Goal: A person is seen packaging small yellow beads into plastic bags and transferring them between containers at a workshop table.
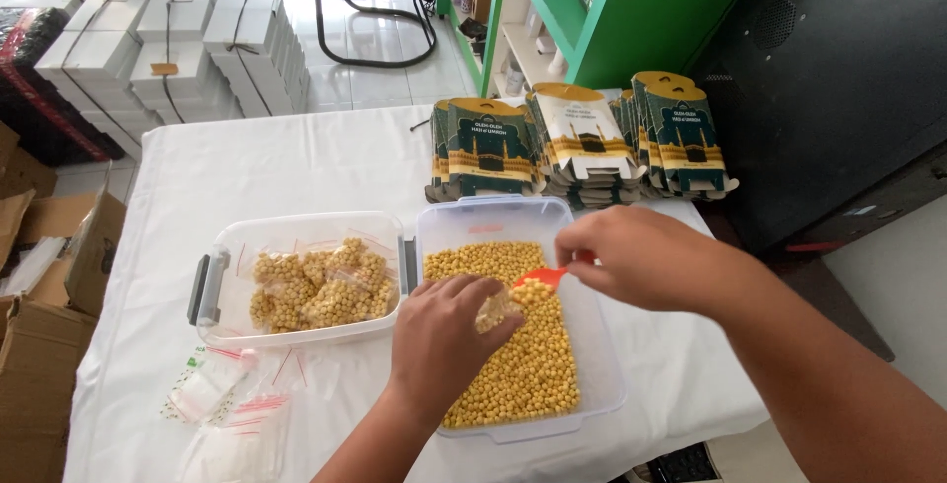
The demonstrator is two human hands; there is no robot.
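Seen from the head camera, the left hand (441, 337) is curling over a small clear plastic bag (493, 308), pinching it between the fingers above the near-middle of the clear rectangular plastic tub of loose yellow chickpeas (592, 345); the bag is already showing some yellow chickpeas inside. The right hand (646, 256) is closing around the handle of a small orange plastic scoop (541, 277), whose tip is sitting just at the bag's mouth, over the loose yellow chickpeas (528, 365) that are filling most of that tub. The tub is lying on the white cloth-covered table (296, 162), toward the near right. Just to its left, touching or almost touching side to side, a second clear plastic tub with grey handles (212, 286) is holding several filled clear bags of chickpeas (321, 286) piled together. Nearer and further left, a loose heap of empty clear zip bags with red strips (232, 409) is lying on the table. At the far right edge of the table, stacks of flat green and gold printed cartons (582, 138) are standing in a row. Off the table, white boxes tied in bundles (178, 39) are piling up on the tiled floor at far left, brown cardboard boxes (49, 276) are sitting at the near left, and a black chair (370, 0) is standing beside a green shelf unit (631, 9).
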